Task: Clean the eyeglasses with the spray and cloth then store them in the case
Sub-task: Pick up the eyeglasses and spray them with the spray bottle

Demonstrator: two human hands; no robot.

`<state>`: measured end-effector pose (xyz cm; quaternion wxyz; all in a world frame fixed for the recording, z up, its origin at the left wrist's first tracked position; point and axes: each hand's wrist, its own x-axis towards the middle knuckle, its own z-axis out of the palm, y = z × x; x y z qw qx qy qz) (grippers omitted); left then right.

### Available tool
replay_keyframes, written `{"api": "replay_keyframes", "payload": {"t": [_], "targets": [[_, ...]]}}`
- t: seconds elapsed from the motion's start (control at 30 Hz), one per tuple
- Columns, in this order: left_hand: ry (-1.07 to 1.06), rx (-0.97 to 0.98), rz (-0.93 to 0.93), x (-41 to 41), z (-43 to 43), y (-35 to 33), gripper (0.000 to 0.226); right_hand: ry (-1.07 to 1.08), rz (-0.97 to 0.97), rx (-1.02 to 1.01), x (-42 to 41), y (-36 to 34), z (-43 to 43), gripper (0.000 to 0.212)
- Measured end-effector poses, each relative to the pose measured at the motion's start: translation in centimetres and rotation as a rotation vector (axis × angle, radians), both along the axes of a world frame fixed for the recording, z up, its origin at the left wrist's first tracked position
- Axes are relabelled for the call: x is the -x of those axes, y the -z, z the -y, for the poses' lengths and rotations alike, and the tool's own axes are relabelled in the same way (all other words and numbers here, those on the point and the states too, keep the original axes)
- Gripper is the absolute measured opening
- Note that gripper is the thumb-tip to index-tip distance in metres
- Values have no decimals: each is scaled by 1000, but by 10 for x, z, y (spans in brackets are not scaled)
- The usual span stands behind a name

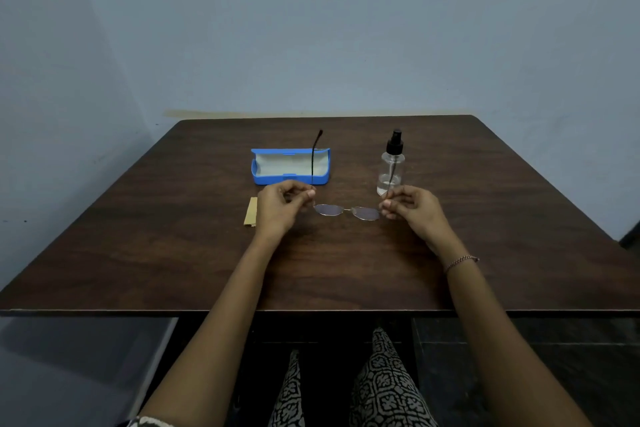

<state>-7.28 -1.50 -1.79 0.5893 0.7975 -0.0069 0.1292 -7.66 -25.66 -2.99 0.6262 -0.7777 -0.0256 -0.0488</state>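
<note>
Metal-rimmed eyeglasses (329, 210), temples unfolded; left hand (281, 210) and right hand (412, 211) fingers pinch the ends.

Cloth (251, 213) partly hidden behind L hand (277, 208); R temple of eyeglasses (327, 210) barely visible.

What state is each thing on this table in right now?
Glasses: unfolded, held at both ends.
Case: open.
Spray bottle: upright, little liquid left.
Cloth: folded, lying flat.
Left hand: pinching the Glasses.
Right hand: pinching the Glasses.
</note>
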Motion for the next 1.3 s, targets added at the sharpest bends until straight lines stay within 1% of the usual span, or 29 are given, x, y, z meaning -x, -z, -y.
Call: {"api": "replay_keyframes", "payload": {"t": [0.13,0.23,0.37,0.47,0.53,0.6,0.77,0.9,0.97,1.07,1.13,1.2,1.3], "targets": [[-39,-7,-120,8,3,-1,12,60,-31,-38,8,4,-1,11],[-62,-12,-233,13,3,-3,9,76,-82,-58,14,9,-5,14],[-85,-26,-361,20,1,-6,1,51,-148,-19,17,8,-8,17],[-77,28,-447,23,-2,-6,6,35,-195,47,16,4,-9,18],[-77,70,-469,26,-3,-7,5,28,-225,72,15,1,-10,17],[-84,96,-486,27,-3,-8,10,23,-238,114,14,-1,-10,15],[-79,78,-522,29,-1,-10,11,38,-277,173,9,-3,-11,11],[-89,57,-529,28,1,-13,7,44,-277,193,7,-6,-13,6],[-94,27,-537,28,1,-15,8,51,-267,197,7,-6,-13,8],[-113,-91,-501,26,-2,-13,14,56,-244,189,7,-5,-13,12],[-150,-212,-441,25,-5,-12,17,80,-209,184,9,-7,-11,14],[-198,-297,-347,25,-8,-15,21,110,-148,208,13,-13,-9,11],[-248,-324,-107,21,-2,-26,18,194,61,251,12,-25,-2,13]]}}
